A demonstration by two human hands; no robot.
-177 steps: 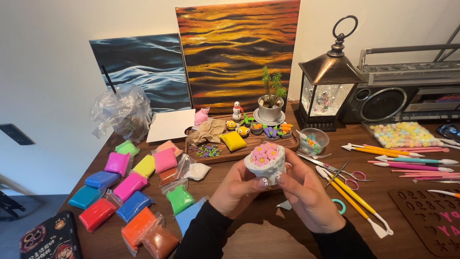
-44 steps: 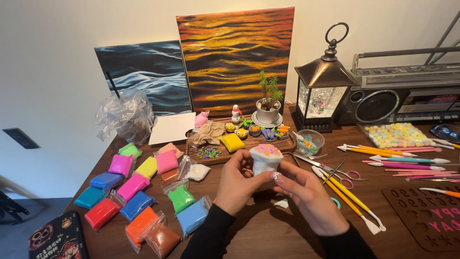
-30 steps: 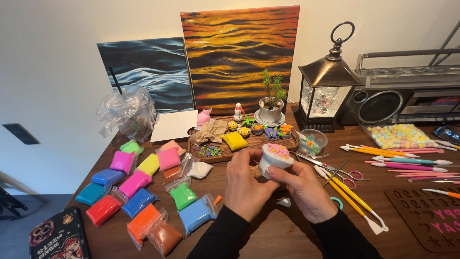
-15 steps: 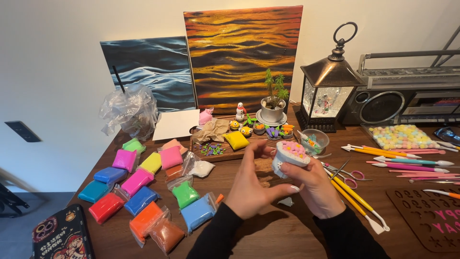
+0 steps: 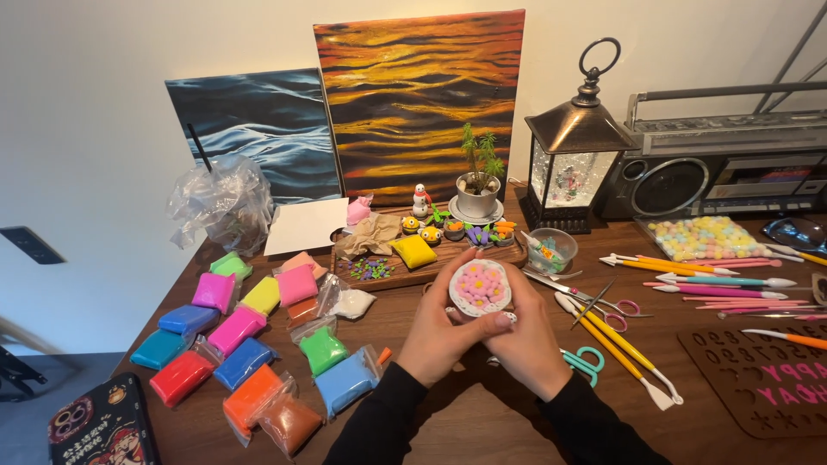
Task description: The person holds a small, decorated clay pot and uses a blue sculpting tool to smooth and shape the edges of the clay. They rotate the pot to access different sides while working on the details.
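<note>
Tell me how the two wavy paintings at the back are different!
The orange painting glows in orange and gold streaks, while the blue painting is dark blue with pale ripples. The orange painting is taller and stands upright; the blue painting is lower and wider. A small potted plant stands in front of the orange painting; a crumpled clear bag sits by the blue painting. Both show rippling water and lean against the wall.

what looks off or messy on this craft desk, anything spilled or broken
Nothing spilled or broken. Both hands, left hand and right hand, cup a round clay cake topped with pink flowers. Clay packets lie loosely spread, and a crumpled brown paper sits on the wooden tray.
</note>
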